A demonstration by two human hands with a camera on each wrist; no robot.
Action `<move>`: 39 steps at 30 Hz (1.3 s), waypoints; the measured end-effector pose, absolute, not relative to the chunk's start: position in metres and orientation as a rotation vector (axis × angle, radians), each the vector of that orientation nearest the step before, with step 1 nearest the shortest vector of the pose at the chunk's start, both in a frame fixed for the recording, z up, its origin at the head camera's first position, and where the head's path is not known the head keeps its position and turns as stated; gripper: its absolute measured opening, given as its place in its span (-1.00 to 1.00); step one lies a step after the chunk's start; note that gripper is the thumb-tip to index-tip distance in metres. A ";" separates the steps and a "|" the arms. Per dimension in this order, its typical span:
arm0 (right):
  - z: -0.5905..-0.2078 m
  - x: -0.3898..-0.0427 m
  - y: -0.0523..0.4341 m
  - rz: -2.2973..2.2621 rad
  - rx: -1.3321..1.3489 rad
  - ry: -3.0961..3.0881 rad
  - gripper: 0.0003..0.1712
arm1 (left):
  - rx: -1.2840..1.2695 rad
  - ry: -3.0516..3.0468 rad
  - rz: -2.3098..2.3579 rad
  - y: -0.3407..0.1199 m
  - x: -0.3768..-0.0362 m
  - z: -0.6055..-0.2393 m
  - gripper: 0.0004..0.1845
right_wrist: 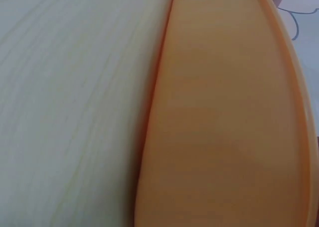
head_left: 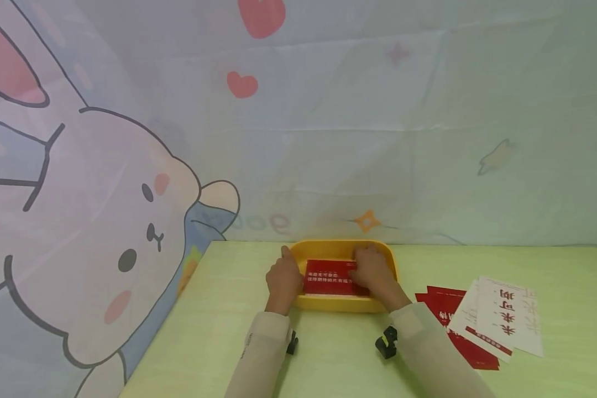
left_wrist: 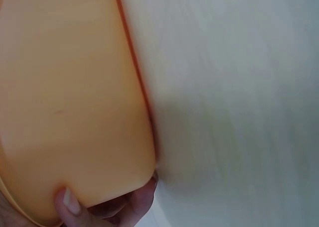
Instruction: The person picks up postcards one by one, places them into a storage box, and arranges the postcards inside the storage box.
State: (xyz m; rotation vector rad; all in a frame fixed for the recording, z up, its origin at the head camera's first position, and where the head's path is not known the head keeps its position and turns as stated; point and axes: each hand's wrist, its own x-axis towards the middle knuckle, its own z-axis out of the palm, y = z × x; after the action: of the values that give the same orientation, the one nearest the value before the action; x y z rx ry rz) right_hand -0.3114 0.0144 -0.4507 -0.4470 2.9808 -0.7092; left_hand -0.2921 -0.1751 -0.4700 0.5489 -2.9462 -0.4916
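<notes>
A yellow plastic tray (head_left: 328,303) sits on the table with red printed cards (head_left: 323,278) lying inside it, white characters facing up. At the tray's left end my left hand (head_left: 283,276) grips the wall; the left wrist view shows the thumb (left_wrist: 72,204) against the outer side and fingers curled beneath the corner. My right hand (head_left: 375,271) reaches over the right rim into the tray, its fingers above the right part of the top card. Its fingertips are partly hidden, and I cannot tell whether they pinch the card. The right wrist view shows just the tray's outer wall (right_wrist: 219,112).
To the right of the tray lies a loose fan of red cards (head_left: 470,354) and white printed cards (head_left: 507,315). Behind the table (head_left: 179,354) hangs a pale cloth (head_left: 353,138) with a cartoon rabbit and hearts. Both wrists carry dark straps with small devices (head_left: 387,342).
</notes>
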 end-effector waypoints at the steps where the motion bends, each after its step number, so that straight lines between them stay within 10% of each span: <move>1: -0.449 -0.311 0.015 -0.729 -0.456 2.985 -0.55 | 0.546 -2.946 -0.491 -0.175 -0.292 -0.470 -0.44; 39: -0.425 -0.294 0.092 -1.359 -0.478 2.878 -0.49 | 0.437 -2.901 -0.519 -0.176 -0.288 -0.464 -0.52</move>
State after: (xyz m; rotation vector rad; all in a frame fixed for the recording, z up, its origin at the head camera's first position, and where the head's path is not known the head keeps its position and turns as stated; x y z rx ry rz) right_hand -0.2939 0.0921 -0.4252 -0.4785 2.8780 -1.3592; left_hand -0.2879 -0.1760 -0.4636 0.4369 -2.9011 -0.5187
